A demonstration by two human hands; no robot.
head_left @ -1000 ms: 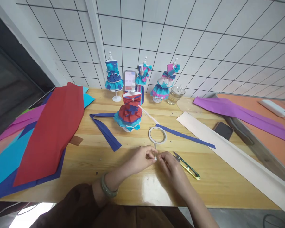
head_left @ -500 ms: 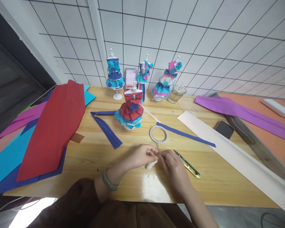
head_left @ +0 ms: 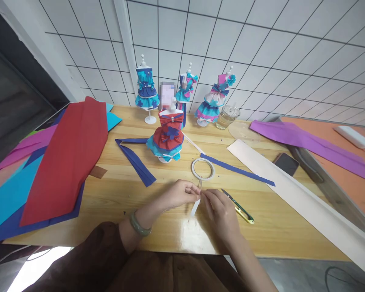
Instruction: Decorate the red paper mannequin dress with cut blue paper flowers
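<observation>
My left hand (head_left: 182,194) and my right hand (head_left: 220,209) meet over the table, fingertips pinched together on a narrow strip of tape (head_left: 195,207). Its white end hangs down between them, while the other end runs up to the tape roll (head_left: 194,175) lying flat just beyond my fingers. Exactly which fingers grip the strip is hard to see. Thread snips (head_left: 245,216) with yellow-green handles lie right of my right hand. Behind the roll stands a small dress form in a red and blue paper dress (head_left: 168,138).
Several small dress forms, one in a blue dress (head_left: 147,87), line the back beside a glass of liquid (head_left: 227,117). Crepe paper sheets (head_left: 67,162) are piled left. Blue strips (head_left: 136,162), a long pale paper (head_left: 280,190) and a phone (head_left: 286,164) lie about.
Both hands have shifted slightly, still pinched close together at the tape. More of the hanging white end shows below my fingers. The view has tilted a little.
</observation>
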